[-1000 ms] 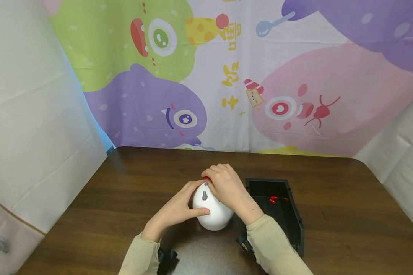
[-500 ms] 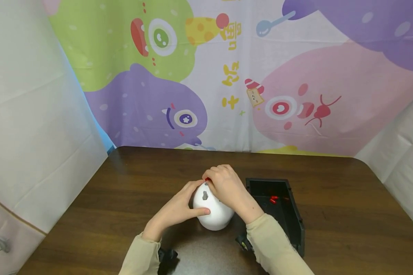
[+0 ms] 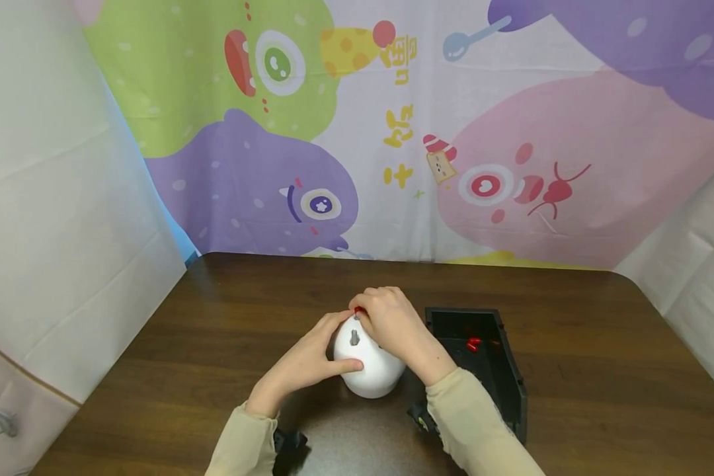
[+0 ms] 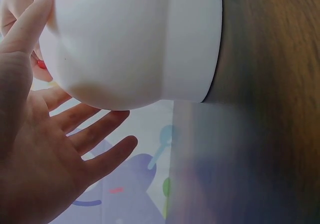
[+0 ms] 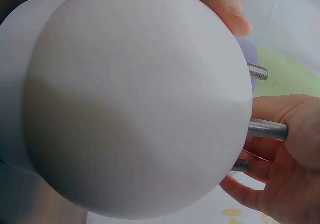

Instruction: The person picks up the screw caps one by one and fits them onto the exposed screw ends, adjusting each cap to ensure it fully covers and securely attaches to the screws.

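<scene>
A white dome-shaped body (image 3: 371, 380) stands on the table, with threaded grey posts sticking out of its upper part, such as one post (image 3: 354, 338) facing me. My left hand (image 3: 303, 367) holds the dome from the left, thumb on the near side and fingers spread along the far side. At the top, my right hand (image 3: 395, 327) pinches a small red piece (image 3: 357, 309) right at a post. Most of that piece is hidden by the fingers; a bit of red shows in the left wrist view. The right wrist view shows bare posts (image 5: 268, 129) on the dome (image 5: 135, 98).
To the right stands a black tray (image 3: 516, 390) with several small red pieces (image 3: 473, 344) in it, partly behind my right forearm. The brown wooden table (image 3: 232, 330) runs back to a cartoon-printed curtain (image 3: 393, 225).
Both hands stay in nearly the same place on the dome. The right fingers have shifted very slightly at the red piece; the dome and tray have not moved.
</scene>
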Motion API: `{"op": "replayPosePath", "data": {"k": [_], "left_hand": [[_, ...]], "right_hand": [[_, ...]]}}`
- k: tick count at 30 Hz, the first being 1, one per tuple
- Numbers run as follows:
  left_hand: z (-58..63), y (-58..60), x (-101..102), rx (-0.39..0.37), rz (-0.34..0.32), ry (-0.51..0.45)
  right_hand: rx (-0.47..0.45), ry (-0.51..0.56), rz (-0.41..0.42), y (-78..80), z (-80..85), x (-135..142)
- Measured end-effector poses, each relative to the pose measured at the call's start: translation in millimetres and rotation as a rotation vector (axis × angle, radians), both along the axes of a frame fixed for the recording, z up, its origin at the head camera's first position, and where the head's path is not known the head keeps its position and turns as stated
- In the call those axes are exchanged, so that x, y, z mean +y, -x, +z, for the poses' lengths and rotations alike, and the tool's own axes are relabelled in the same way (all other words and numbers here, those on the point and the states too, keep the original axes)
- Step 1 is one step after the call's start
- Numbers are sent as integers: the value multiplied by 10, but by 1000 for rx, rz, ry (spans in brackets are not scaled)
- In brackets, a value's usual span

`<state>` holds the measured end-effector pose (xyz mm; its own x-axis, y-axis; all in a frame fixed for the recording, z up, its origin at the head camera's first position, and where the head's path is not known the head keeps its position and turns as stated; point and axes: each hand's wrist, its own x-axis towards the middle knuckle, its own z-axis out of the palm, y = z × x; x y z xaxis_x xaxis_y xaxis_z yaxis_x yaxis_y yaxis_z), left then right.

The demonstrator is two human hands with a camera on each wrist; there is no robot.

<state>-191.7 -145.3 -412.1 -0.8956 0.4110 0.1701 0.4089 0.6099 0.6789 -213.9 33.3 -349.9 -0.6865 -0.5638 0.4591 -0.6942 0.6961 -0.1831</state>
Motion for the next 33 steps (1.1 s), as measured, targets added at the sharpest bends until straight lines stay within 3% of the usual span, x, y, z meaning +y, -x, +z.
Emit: {"op": "replayPosePath", "data": {"k": [7,21,33], "left_hand": [[-9,1,-1,-1,-7,0],[13,1,0,-38,0,-8],[5,-1,-3,-42,11,-7]], "right_hand": [[4,-34,-15,-22,-16,1],[-77,-56,-114,-97,27,39],[-98,-10,-115,-202,36,192]]}}
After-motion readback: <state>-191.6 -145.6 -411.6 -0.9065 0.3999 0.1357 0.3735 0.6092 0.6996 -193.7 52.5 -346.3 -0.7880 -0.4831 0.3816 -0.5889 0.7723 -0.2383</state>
